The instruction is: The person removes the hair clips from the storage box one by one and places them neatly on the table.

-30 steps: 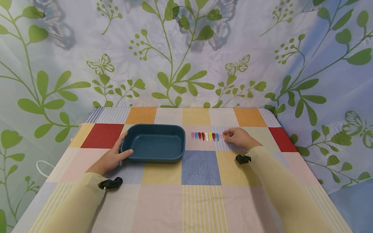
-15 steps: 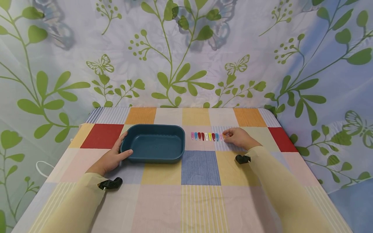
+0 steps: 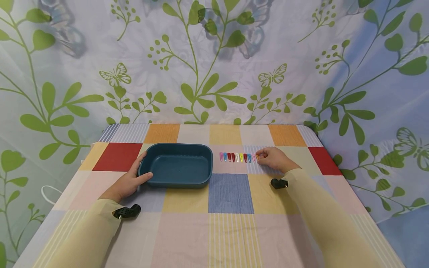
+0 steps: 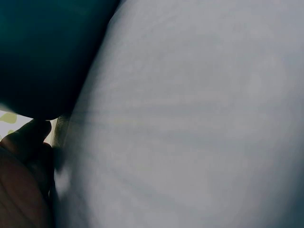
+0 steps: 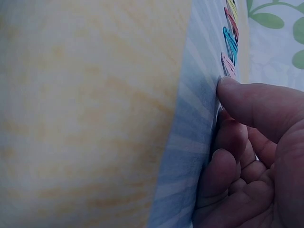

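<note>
A dark teal rectangular basin (image 3: 179,184) sits on the table, left of centre. My left hand (image 3: 129,180) rests against its left end, fingers extended along the side and thumb on the near corner. In the left wrist view, fingers (image 4: 28,137) touch the dark basin wall (image 4: 47,52). To the right of the basin lies a row of snap hair clips, among them a pink one (image 3: 221,156), a white one (image 3: 237,158) and a yellow one (image 3: 241,158). At the row's right end my right hand (image 3: 275,159) pinches an orange hair clip (image 3: 257,157), mostly hidden by the fingertips.
A patchwork cloth (image 3: 231,193) covers the table. Leaf-patterned curtains (image 3: 207,63) hang behind and at both sides. Small black cameras (image 3: 129,211) sit at both wrists. A white cable loop (image 3: 50,193) shows beyond the left table edge.
</note>
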